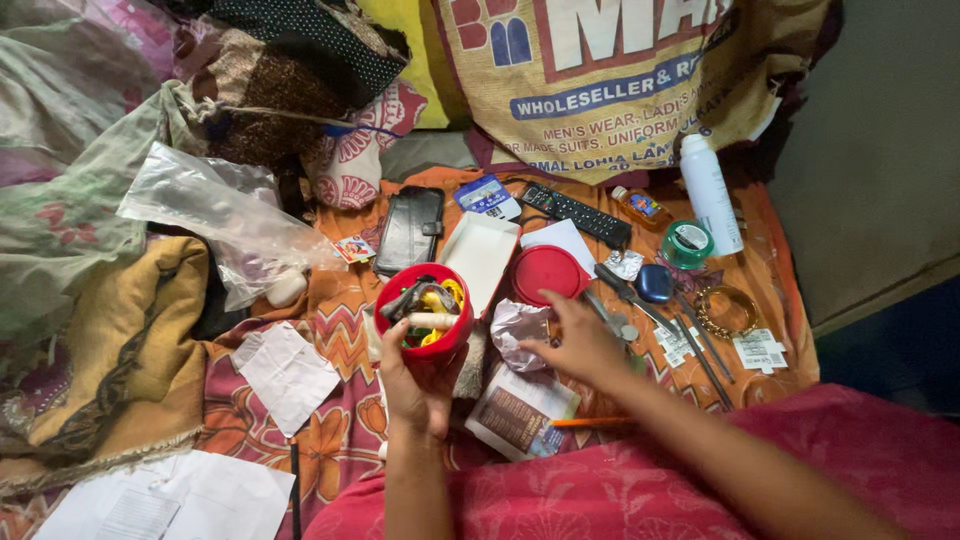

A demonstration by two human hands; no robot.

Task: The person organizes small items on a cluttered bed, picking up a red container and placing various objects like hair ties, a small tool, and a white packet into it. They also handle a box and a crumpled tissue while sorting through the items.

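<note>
A: Nearest thing?
B: My lap in red print cloth (640, 480). Left hand (415, 385) wrapped tight round the red tub (425, 310), lifted, already holding odds and ends.
A: Right?
B: Right hand (580, 340) fingers loosely curled, holding nothing I can see, over crumpled foil (520, 325); red lid (547, 272) off, just beyond.
A: Left over?
B: Plenty, I'd say: blue pebble (655, 283), bangle (728, 310), remote (577, 213) lying loose.

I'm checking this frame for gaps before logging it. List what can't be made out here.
- Head view: the lower contents of the red container are hidden by its wall and the items on top.
- The left hand covers the container's near side.
- The right hand hides whatever its fingertips touch beside the crumpled foil.
- The papers are cut off by the bottom edge.
- The small tools are too small to identify.
</note>
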